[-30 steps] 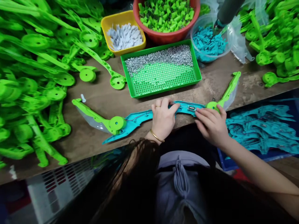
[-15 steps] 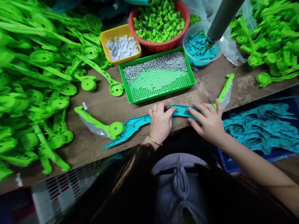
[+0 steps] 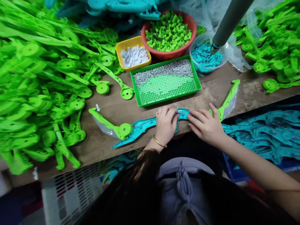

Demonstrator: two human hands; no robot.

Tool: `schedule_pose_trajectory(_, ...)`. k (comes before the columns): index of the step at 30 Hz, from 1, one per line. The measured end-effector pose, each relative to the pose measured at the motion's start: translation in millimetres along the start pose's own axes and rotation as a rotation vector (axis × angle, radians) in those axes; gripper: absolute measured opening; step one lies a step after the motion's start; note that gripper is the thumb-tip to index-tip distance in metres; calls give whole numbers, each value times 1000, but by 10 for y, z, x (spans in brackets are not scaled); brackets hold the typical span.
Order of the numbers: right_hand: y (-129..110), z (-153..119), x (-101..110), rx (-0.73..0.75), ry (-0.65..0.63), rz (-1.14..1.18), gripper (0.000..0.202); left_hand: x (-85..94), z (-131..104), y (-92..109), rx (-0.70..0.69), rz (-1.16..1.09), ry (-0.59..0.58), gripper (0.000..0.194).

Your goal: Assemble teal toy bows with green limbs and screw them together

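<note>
A toy bow with a blue, open-backed plastic body (image 3: 146, 123) lies on the bench, wires running along inside it. A green arm with a round hub (image 3: 124, 130) and a clear fin is at its left end; a similar green arm (image 3: 231, 94) is at its right. My left hand (image 3: 166, 123), wearing a ring and bangle, is closed around the body just left of its middle. Fingers of my right hand (image 3: 206, 125) press and pinch the body right of the middle, one finger raised. What lies beneath the fingertips is hidden.
Behind the bow stands a green tray (image 3: 168, 81) of small metal screws. Past it are a yellow tub (image 3: 122, 61) of white pieces, a red bowl (image 3: 144, 34) and a clear tub (image 3: 199, 67). A dark screwdriver (image 3: 225, 28) hangs above. Green parts (image 3: 42, 90) heap left; blue shells (image 3: 264, 134) lie right.
The view has shifted, so the bench appears further right and slightly lower. Both hands stay on the bow's middle; my right fingers have moved closer to my left and cover the small metal part.
</note>
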State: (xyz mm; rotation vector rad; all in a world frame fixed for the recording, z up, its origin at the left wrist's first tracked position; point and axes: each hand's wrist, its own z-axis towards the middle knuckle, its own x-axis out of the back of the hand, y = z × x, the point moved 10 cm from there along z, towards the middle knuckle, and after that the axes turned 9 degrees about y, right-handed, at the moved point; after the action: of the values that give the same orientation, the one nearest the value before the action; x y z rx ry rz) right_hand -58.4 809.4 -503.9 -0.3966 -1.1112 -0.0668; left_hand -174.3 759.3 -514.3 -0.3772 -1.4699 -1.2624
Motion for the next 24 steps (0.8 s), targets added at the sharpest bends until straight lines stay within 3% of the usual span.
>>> schedule_pose_trajectory(4,28,56,-2,-7,-15,1,22,101,-10,40,-38,-28,-44,17)
schedule_pose_trajectory(8,85,188,-21,-59,8,105,19,397,-82,-106,8,-36,18,17)
schedule_pose_trajectory(10,73,255,-59,-45,10,140,18,461,-138,-174,28,-16,32,15)
schedule_pose_trajectory(19,1,341,-167,63,-81,119,22,190,-236,131,-121,46,23,20)
schedule_pose_trajectory(21,-31,326,-155,102,-100,72,23,271,-248,67,-117,65,44,22)
schedule_pose_trajectory(24,-89,326,-126,135,-112,16,25,539,-271,-209,-29,84,119,21)
